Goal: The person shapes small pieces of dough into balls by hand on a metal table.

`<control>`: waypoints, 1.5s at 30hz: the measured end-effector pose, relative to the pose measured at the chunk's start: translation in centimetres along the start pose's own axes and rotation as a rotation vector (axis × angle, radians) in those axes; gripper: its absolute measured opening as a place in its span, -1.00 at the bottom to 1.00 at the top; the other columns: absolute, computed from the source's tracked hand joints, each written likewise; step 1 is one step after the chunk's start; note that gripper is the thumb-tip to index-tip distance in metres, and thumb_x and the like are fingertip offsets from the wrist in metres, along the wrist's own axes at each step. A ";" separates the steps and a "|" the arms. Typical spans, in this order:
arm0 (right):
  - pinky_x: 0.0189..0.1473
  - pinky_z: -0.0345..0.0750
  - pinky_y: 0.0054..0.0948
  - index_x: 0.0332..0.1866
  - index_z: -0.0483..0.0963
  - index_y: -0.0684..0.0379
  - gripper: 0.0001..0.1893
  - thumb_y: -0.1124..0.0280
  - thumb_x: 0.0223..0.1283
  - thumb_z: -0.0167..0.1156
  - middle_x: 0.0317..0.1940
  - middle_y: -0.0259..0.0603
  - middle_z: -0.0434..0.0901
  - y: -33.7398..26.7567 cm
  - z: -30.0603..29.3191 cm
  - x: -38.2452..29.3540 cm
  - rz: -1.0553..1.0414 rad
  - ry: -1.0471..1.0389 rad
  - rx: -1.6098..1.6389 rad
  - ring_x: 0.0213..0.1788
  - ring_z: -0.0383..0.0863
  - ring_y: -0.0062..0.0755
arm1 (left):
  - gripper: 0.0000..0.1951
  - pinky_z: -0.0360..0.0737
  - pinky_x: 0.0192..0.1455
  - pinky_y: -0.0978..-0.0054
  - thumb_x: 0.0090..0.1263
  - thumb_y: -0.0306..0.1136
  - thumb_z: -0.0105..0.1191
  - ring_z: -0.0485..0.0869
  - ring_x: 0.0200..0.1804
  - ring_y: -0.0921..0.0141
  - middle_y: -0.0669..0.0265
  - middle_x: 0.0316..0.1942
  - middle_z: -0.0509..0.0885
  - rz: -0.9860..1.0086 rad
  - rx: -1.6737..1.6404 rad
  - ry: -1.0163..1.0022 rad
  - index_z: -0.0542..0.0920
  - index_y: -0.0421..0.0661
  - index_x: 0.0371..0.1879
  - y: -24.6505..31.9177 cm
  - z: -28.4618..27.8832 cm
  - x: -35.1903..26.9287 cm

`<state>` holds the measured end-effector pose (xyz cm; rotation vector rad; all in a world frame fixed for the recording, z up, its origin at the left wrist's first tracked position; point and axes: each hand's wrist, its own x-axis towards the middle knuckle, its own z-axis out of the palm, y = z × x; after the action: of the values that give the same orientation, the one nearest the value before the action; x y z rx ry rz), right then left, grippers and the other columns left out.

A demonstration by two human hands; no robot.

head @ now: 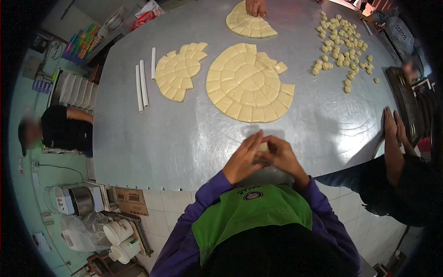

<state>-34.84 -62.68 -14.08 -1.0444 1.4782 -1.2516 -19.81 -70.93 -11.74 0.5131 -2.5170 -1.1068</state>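
My left hand (pixel 243 160) and my right hand (pixel 284 155) meet just above the near side of the metal table (pixel 166 145). Between them they hold a small pale dough piece (pixel 263 147), mostly covered by my fingers. Just beyond lies a large flat round of dough (pixel 247 83), scored into many pieces, with a gap in its right edge. One loose-looking cut piece (pixel 280 68) sits at that edge. To its left is a smaller scored dough sheet (pixel 178 72) with a ragged right side.
Several white tubes (pixel 144 83) lie at the left. Many small dough balls (pixel 341 55) are scattered at the far right. Another person's hand (pixel 256 7) touches a third scored dough sheet (pixel 249 26). A co-worker's hands (pixel 392 124) are at the right edge; another person (pixel 65 128) is at the left.
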 end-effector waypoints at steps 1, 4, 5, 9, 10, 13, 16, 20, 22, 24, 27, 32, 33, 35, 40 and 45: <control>-0.39 0.42 -0.59 -0.14 0.48 0.27 -0.70 0.48 -0.03 0.30 -0.54 -0.33 0.49 -0.9 0.9 -0.3 0.015 -0.012 -0.064 -0.45 0.44 -0.65 | -0.13 0.40 0.19 0.33 0.04 -0.43 0.25 0.36 0.21 0.10 0.03 0.22 0.29 0.022 -0.018 -0.046 0.03 -0.16 0.35 -0.4 0.5 -0.3; -0.40 0.45 -0.53 -0.22 0.46 0.30 -0.76 0.46 0.00 0.28 -0.53 -0.21 0.53 -0.7 0.9 -1.3 0.080 -0.013 -0.099 -0.47 0.49 -0.57 | -0.13 0.51 0.03 0.32 0.08 -0.47 0.21 0.50 0.04 0.11 0.01 0.08 0.43 -0.003 -0.074 -0.127 -0.03 -0.12 0.37 -1.0 1.0 -1.0; -0.41 0.46 -0.50 -0.23 0.45 0.31 -0.78 0.47 0.02 0.26 -0.52 -0.17 0.55 -0.1 0.8 -1.6 0.076 -0.027 -0.104 -0.50 0.51 -0.53 | -0.23 0.52 -0.04 0.29 0.10 -0.49 0.17 0.54 -0.05 0.08 -0.02 -0.03 0.49 -0.070 -0.103 -0.126 0.08 -0.14 0.33 -1.0 1.2 -1.3; -0.25 0.50 -0.49 -0.15 0.40 0.31 -0.72 0.71 -0.04 0.15 -0.32 -0.17 0.54 -1.4 0.5 -2.2 -0.026 -0.098 -0.126 -0.37 0.55 -0.44 | -0.60 0.51 -0.16 0.22 0.18 -0.52 0.04 0.57 -0.19 -0.01 -0.08 -0.30 0.59 -0.134 -0.028 -0.236 0.42 -0.24 0.05 -1.0 0.1 -1.3; -0.17 0.48 -0.44 -0.08 0.37 0.30 -0.62 0.74 -0.11 0.13 -0.26 -0.11 0.50 -1.9 0.6 -2.3 -0.135 -0.146 -0.281 -0.26 0.52 -0.32 | -0.60 0.51 -0.16 0.22 0.18 -0.52 0.04 0.57 -0.19 -0.01 -0.08 -0.30 0.59 -0.133 -0.028 -0.236 0.42 -0.24 0.05 -0.6 -0.4 -0.9; 0.00 0.38 -0.31 0.08 0.28 0.30 -0.44 0.74 -0.21 0.07 -0.13 -0.01 0.35 -2.3 1.4 -2.4 -0.312 -0.210 -0.530 -0.02 0.37 -0.09 | -0.82 0.52 -0.18 0.25 0.23 -0.48 0.04 0.58 -0.22 0.02 -0.09 -0.29 0.59 -0.340 0.169 -0.383 0.49 -0.28 -0.23 0.1 -1.5 -0.1; -0.05 0.36 -0.32 0.11 0.26 0.35 -0.46 0.65 -0.12 0.08 -0.13 -0.03 0.36 -2.8 1.9 -2.3 -0.391 -0.143 -0.783 -0.10 0.37 -0.10 | -0.81 0.51 -0.21 0.26 0.28 -0.42 0.02 0.60 -0.24 0.06 -0.05 -0.30 0.60 -0.231 0.027 -0.380 0.48 -0.26 -0.20 -0.6 -1.7 -0.4; -0.16 0.35 -0.33 -0.01 0.34 0.36 -0.58 0.48 -0.03 0.15 -0.24 -0.06 0.39 -4.5 1.4 -2.7 -0.437 -0.174 -0.924 -0.19 0.37 -0.14 | -0.76 0.48 -0.25 0.31 0.38 -0.27 -0.05 0.58 -0.33 0.15 0.07 -0.44 0.58 -0.087 -0.413 -0.354 0.48 -0.23 -0.26 -0.3 -2.4 -0.5; -0.19 0.34 -0.31 -0.08 0.40 0.34 -0.65 0.45 -0.01 0.17 -0.31 -0.08 0.40 -4.5 1.0 -2.6 -0.446 -0.186 -1.004 -0.21 0.39 -0.14 | -0.72 0.47 -0.26 0.35 0.42 -0.21 -0.10 0.56 -0.36 0.19 0.13 -0.50 0.56 -0.120 -0.398 -0.391 0.48 -0.22 -0.30 -0.5 -2.0 -0.6; -0.24 0.32 -0.27 -0.34 0.47 0.26 -0.85 0.38 0.08 0.15 -0.50 -0.11 0.39 -4.2 0.0 -2.5 -0.501 -0.250 -0.941 -0.31 0.40 -0.15 | -0.65 0.40 -0.37 0.47 0.44 -0.15 -0.14 0.46 -0.48 0.32 0.26 -0.59 0.49 -0.207 -0.596 -0.372 0.48 -0.20 -0.44 -1.0 -1.1 -0.6; -0.26 0.32 -0.28 -0.53 0.42 0.22 -0.73 0.27 0.19 0.08 -0.63 -0.22 0.33 -4.5 -0.7 -2.4 -0.480 -0.249 -0.568 -0.45 0.38 -0.25 | -0.59 0.28 -0.46 0.59 0.45 -0.12 -0.16 0.35 -0.55 0.47 0.39 -0.64 0.40 -0.533 -1.038 -0.294 0.43 -0.16 -0.61 0.6 -0.5 -0.7; -0.10 0.44 -0.32 -0.40 0.48 0.22 -0.84 0.41 0.17 -0.01 -0.44 -0.17 0.50 -5.2 -7.4 -3.6 -0.447 -0.171 1.230 -0.27 0.50 -0.33 | -0.57 0.21 -0.50 0.61 0.46 -0.21 -0.20 0.27 -0.59 0.56 0.45 -0.69 0.33 -0.176 -1.188 -0.370 0.30 -0.14 -0.72 1.3 -5.7 -3.4; 0.15 0.34 -0.33 -0.22 0.50 0.26 -0.79 0.39 0.16 0.00 -0.25 0.01 0.57 -2.4 -10.5 -4.5 -0.481 -0.203 1.061 -0.09 0.54 -0.28 | -0.59 0.30 -0.48 0.60 0.46 -0.25 -0.20 0.33 -0.57 0.55 0.42 -0.67 0.39 -0.286 -0.983 -0.376 0.36 -0.18 -0.68 0.5 -7.1 -3.9; 0.28 0.18 -0.22 -0.08 0.50 0.24 -0.72 0.36 0.15 0.04 -0.02 0.06 0.52 0.9 -10.3 -7.7 -0.064 0.229 0.184 0.11 0.46 -0.18 | -0.71 0.46 0.02 0.39 0.42 -0.29 -0.15 0.59 -0.05 0.30 0.09 -0.12 0.63 -0.530 -0.301 -0.323 0.58 -0.21 -0.11 -2.8 -6.9 -5.9; 0.35 -0.06 0.00 0.24 0.30 0.13 -0.47 0.23 0.14 0.11 0.30 -0.10 0.23 4.2 -11.0 -2.5 -0.163 0.311 -1.184 0.39 0.06 -0.13 | -0.47 -0.11 0.39 0.02 0.32 -0.33 -0.13 -0.05 0.42 0.06 0.02 0.39 0.02 -0.335 0.643 -0.050 0.19 -0.18 0.29 -9.7 -3.2 -4.3; 0.32 0.08 -0.02 0.25 0.21 0.29 -0.40 0.27 0.11 0.15 0.25 0.07 0.24 5.9 -3.3 -1.8 -0.293 0.131 -1.148 0.31 0.19 0.00 | -0.46 0.11 0.35 0.14 0.27 -0.36 -0.09 0.18 0.33 0.04 -0.08 0.28 0.21 -0.055 0.625 -0.133 0.21 -0.38 0.21 -6.1 2.7 -5.1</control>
<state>-37.90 -59.50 -19.48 -1.9813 2.2652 -0.5657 -15.43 -70.76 -18.90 0.6830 -2.9669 -0.3493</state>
